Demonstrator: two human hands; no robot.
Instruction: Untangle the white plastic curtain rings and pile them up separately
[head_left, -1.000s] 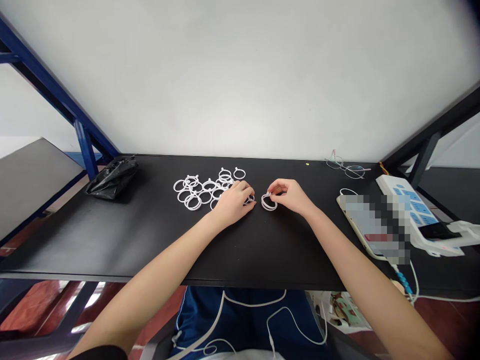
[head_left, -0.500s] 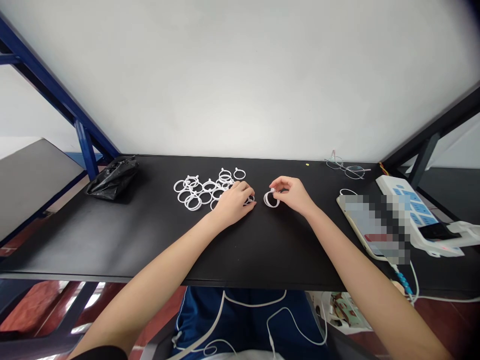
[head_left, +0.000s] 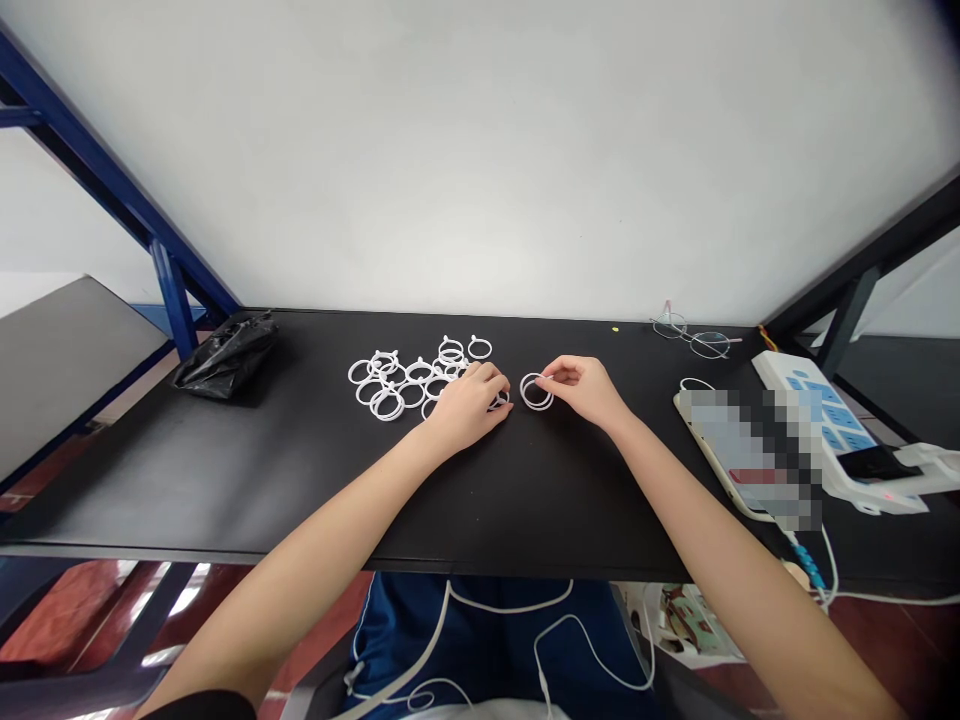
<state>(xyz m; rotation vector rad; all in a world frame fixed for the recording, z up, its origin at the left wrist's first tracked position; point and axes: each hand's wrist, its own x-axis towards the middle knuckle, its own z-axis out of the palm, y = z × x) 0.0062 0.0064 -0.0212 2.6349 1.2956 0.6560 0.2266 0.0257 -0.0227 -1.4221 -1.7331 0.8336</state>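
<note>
Several white curtain rings [head_left: 412,393], each with a small eyelet, lie in a loose, overlapping cluster on the black desk [head_left: 315,470]. At the cluster's right side my left hand [head_left: 471,400] is curled down, with a white ring [head_left: 502,404] showing between its thumb and fingers. To the right, my right hand [head_left: 579,384] pinches what look like two overlapping rings [head_left: 536,405] at their upper right edge. The pinched rings sit apart from the cluster. Parts of the cluster are hidden under my left hand.
A crumpled black plastic bag [head_left: 228,358] lies at the left. On the right are a pair of glasses [head_left: 697,340], a phone [head_left: 727,460] with a cable, and a white power strip [head_left: 832,420]. A white wall [head_left: 480,160] stands behind the desk.
The rings in my right hand have tilted and shifted slightly left, and now look flatter and more spread. My left hand stays in place.
</note>
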